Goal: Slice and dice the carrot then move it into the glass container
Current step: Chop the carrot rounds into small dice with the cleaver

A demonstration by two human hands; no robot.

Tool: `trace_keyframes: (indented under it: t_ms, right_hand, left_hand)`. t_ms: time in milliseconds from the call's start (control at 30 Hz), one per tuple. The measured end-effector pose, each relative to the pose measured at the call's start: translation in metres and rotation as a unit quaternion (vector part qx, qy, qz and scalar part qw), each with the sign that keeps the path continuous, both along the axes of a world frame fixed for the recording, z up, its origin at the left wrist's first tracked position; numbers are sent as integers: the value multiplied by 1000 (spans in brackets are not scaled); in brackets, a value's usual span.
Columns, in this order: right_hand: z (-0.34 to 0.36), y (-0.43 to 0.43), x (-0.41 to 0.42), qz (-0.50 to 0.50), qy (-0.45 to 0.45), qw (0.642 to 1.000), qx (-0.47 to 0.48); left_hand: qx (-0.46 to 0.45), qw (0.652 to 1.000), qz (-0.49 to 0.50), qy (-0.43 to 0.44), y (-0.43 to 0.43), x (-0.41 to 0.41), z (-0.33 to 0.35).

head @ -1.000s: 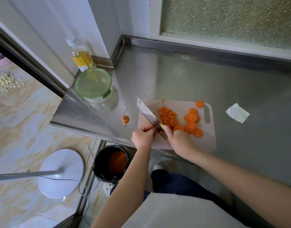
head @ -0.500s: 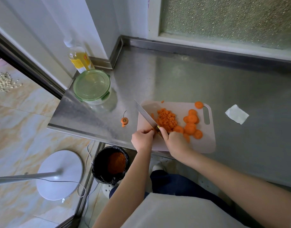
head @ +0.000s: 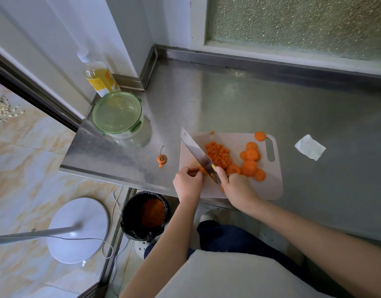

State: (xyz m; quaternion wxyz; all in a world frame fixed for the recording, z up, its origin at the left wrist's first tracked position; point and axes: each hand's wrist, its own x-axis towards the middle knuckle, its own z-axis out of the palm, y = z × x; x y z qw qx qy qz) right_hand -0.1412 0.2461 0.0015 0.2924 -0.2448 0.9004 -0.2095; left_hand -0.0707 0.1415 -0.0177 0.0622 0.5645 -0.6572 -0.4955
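A pale cutting board (head: 245, 191) lies at the steel counter's front edge. On it sit a pile of diced carrot (head: 219, 154) and several round carrot slices (head: 250, 164). My right hand (head: 235, 187) grips the handle of a cleaver (head: 197, 153), whose blade slants across the board's left side. My left hand (head: 187, 182) pinches a small carrot piece (head: 201, 168) against the blade. The glass container (head: 118, 115) with a green lid stands closed at the counter's left end.
A carrot top (head: 162, 158) with its stem lies left of the board. An oil bottle (head: 99, 77) stands behind the container. A folded paper towel (head: 310, 147) lies to the right. Below the counter stand a black bin (head: 145, 215) with carrot peel and a fan base (head: 77, 230).
The cleaver dropped flat onto the board half a second ago and has come up again, tip raised. Both hands stay at the board's near left corner.
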Motion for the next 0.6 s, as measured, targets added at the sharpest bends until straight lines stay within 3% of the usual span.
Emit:
trace_keyframes:
  t_ms: [267,433,600]
  right_hand:
    - [-4,-3,4,14,1,1000,14]
    - [16,-5,4,-6,-65,998,-19]
    - [-2,-14,10,14,-8,999,36]
  left_hand:
    - [1,1000,3,-4,-1,-2,1]
    - [13,1000,7,-7,-3,-2,1]
    - [15,1000,8,-6,-3,-2,0]
